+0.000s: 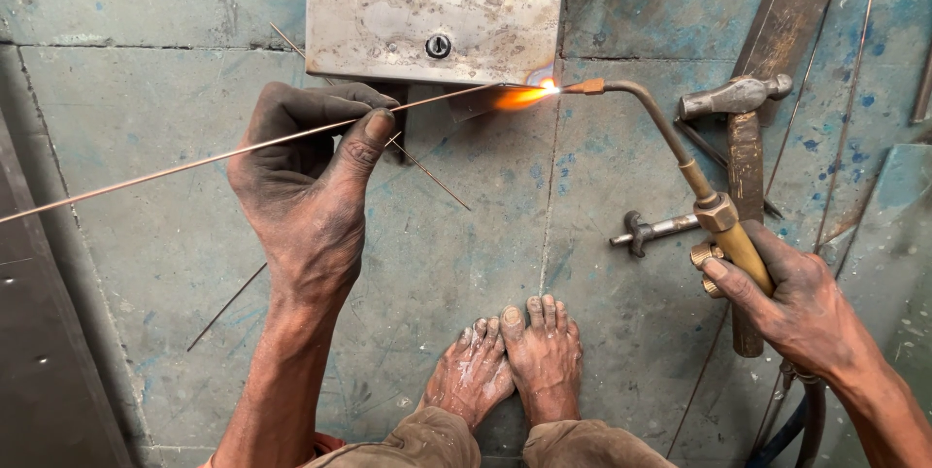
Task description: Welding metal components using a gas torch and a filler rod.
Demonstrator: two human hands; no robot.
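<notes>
Below the grey metal box (pixel 435 10), left hand (pixel 309 177) pinches a rod (pixel 194 159).

The filler rod (pixel 194 159) runs off the left edge, the metal box (pixel 435 10) is cut by the top edge (its upper part unseen), and the flame's glare blurs the joint.

Flat steel box panel (pixel 435 10) lies on the concrete floor (pixel 146 118), ahead of the bare feet (pixel 510 356). Thin filler rod (pixel 194 159) runs in from the left to the panel's near edge; brass gas torch (pixel 680 162) enters from the right. Steel ball-peen hammer (pixel 735 96) lies right of the torch tip.
</notes>
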